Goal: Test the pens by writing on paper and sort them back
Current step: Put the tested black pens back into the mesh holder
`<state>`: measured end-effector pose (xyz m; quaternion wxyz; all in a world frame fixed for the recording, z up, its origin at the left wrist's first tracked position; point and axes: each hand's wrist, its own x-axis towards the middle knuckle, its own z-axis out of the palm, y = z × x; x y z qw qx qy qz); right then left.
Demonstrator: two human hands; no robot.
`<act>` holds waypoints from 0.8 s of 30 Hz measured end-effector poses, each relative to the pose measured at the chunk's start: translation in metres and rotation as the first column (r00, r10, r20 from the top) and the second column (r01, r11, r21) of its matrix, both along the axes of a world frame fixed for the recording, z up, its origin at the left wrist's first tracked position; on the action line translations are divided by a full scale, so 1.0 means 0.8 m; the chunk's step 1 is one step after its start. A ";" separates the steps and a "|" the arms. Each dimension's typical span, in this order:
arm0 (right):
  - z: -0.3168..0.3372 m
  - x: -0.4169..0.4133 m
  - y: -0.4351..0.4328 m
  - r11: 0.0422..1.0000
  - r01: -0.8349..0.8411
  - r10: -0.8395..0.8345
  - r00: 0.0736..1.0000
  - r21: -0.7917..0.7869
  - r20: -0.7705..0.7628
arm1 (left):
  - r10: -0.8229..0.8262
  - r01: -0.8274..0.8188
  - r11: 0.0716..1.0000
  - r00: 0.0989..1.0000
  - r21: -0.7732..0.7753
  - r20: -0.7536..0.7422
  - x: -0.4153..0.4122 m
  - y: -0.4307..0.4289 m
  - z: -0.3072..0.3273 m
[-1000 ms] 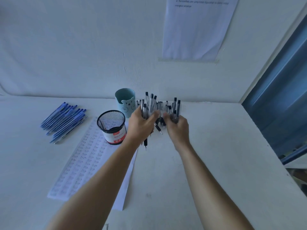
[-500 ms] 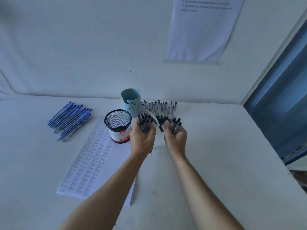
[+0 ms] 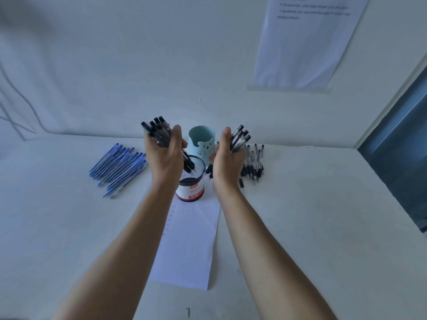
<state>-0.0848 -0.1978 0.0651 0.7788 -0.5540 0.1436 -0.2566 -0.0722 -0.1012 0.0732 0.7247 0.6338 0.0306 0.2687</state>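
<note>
Black pens (image 3: 158,132): one bundle, gripped in the curled fingers of the left hand (image 3: 165,160), long axis steeply tilted, tips dipping into the mesh cup (image 3: 196,175) just below. A second bundle (image 3: 240,138), clenched by the right hand (image 3: 227,165), stands right of the cup. The left hand is nearer the cup's mouth. Blue pens (image 3: 117,167) lie left of the cup.

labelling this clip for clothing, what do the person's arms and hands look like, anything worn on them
Both arms are bare as far as the frame shows: no sleeve on the left forearm or the right forearm. The left hand and right hand wear no gloves, and no watch, bracelet or ring shows on the sides facing the camera.
</note>
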 end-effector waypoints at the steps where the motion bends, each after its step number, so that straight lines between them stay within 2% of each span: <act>1: 0.001 0.004 0.009 1.000 -0.009 0.009 1.000 0.000 0.007 | -0.006 0.006 1.000 1.000 0.020 -0.027 0.002 0.005 -0.005; 4: -0.006 0.013 0.031 0.998 -0.022 0.023 0.999 -0.060 0.022 | -0.003 0.008 0.998 0.996 0.061 -0.084 0.006 0.014 -0.022; 7: -0.026 0.020 0.042 0.979 -0.017 0.020 1.000 -0.202 0.013 | 0.049 -0.027 0.991 0.986 0.134 -0.160 0.005 0.021 -0.037; 11: -0.060 0.029 0.046 0.932 0.013 -0.034 0.998 -0.361 -0.053 | 0.084 -0.046 0.986 0.966 0.159 -0.246 0.000 0.022 -0.048; 13: -0.071 0.029 0.045 0.909 -0.016 -0.041 0.991 -0.417 -0.127 | 0.036 -0.001 0.992 0.961 0.125 -0.274 -0.002 0.023 -0.052; 16: -0.078 0.022 0.040 0.929 -0.131 0.068 0.980 -0.347 -0.188 | -0.032 0.068 0.990 0.963 0.126 -0.269 -0.008 0.024 -0.058; 20: -0.074 0.015 0.032 0.958 -0.202 0.180 0.976 -0.202 -0.124 | -0.022 0.061 0.987 0.967 0.150 -0.254 -0.011 0.022 -0.051; 24: -0.062 0.007 0.018 0.972 -0.203 0.201 0.979 -0.114 -0.029 | 0.049 0.012 0.951 0.981 0.310 -0.189 -0.012 0.021 -0.037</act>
